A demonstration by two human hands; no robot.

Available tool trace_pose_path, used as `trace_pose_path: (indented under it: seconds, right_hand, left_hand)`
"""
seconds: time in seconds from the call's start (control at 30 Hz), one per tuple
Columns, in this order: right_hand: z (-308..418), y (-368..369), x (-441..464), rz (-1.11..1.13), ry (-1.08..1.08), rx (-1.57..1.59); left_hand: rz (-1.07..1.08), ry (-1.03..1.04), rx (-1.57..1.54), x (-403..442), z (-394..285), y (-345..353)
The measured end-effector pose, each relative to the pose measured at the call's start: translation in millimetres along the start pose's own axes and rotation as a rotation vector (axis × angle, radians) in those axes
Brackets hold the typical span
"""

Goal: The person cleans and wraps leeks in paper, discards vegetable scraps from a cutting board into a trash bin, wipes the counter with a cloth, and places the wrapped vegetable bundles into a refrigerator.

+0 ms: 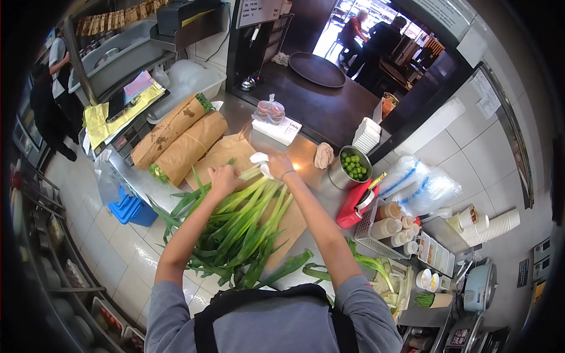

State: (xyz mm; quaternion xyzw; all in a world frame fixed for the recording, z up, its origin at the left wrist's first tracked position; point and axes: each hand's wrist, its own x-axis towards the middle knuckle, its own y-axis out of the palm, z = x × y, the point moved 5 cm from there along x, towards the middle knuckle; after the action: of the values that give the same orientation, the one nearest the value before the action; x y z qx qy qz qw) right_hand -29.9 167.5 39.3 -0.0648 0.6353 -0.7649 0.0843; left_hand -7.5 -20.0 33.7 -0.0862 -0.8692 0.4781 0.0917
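Observation:
A large bunch of spring onions (253, 203) lies on brown paper (226, 152), its green leaves fanning toward my body. My right hand (280, 167) closes around the pale ends of the stalks. White pieces (259, 158) show beside its fingers; whether they are bulbs or paper I cannot tell. At the left side of the bunch, my left hand (224, 179) has its fingers curled on the stalks, fingertips partly hidden. Two brown paper rolls (188, 138) with greens poking from their ends lie beyond my left hand.
A metal pot of limes (351, 166) and a red holder (356, 205) stand to the right, near a basket of sauce bottles (388, 223). A white box (276, 130) sits ahead. A blue bin (132, 206) is at the left. Other people are in the background.

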Motion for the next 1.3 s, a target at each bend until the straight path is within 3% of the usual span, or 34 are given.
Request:
trace_pose_path:
  seconds: [0.07,0.2,0.3,0.37,0.47,0.67,0.73,0.8,0.9,1.0,1.07,1.13,1.17,1.27,1.3]
  right_hand:
    - [-24,15,7,-0.009,0.028,-0.188]
    - [-29,-10,6,-0.2,0.007,-0.052]
    - [10,-24,13,-0.352,-0.349,0.221]
    - [47,0,14,-0.01,-0.422,0.024]
    - [62,11,1,-0.125,-0.404,0.087]
    - [-20,1,6,-0.164,-0.342,-0.365]
    - [-44,-42,-23,-0.258,-0.278,-0.296]
    - [-111,-37,-12,-0.076,0.016,-0.366]
    - [-147,-49,-19,-0.446,0.225,0.002]
    - [-99,-53,-18,-0.495,0.259,0.235]
    - [-61,-30,-13,-0.539,-0.005,0.282]
    - [-27,-10,-17,-0.353,-0.241,0.125]
    - [-19,-7,-24,-0.385,-0.345,-0.013]
    - [-53,-16,-21,-0.239,0.043,-0.015]
    - [-62,-27,-29,-0.403,0.129,0.113]
  left_hand:
    - [0.06,-0.03,-0.025,-1,3,-5]
    - [0.072,0.001,-0.051,-1,1,-7]
    - [0.068,-0.008,-0.065,2,2,-4]
    - [0.03,-0.016,-0.105,4,7,1]
    - [0.08,-0.082,-0.256,-3,4,-10]
    - [0.167,-0.089,-0.281,-2,15,0]
    - [0.186,-0.086,-0.322,2,33,9]
    - [0.181,-0.097,-0.327,5,39,7]
    - [0.166,-0.104,-0.261,7,28,1]
    - [0.196,-0.041,-0.128,14,16,14]
    - [0.23,0.014,-0.04,17,11,25]
    - [0.248,0.016,-0.001,18,7,25]
    - [0.256,0.016,0.02,19,6,24]
    - [0.175,-0.02,0.203,19,18,21]
    - [0.079,0.064,0.151,16,8,16]
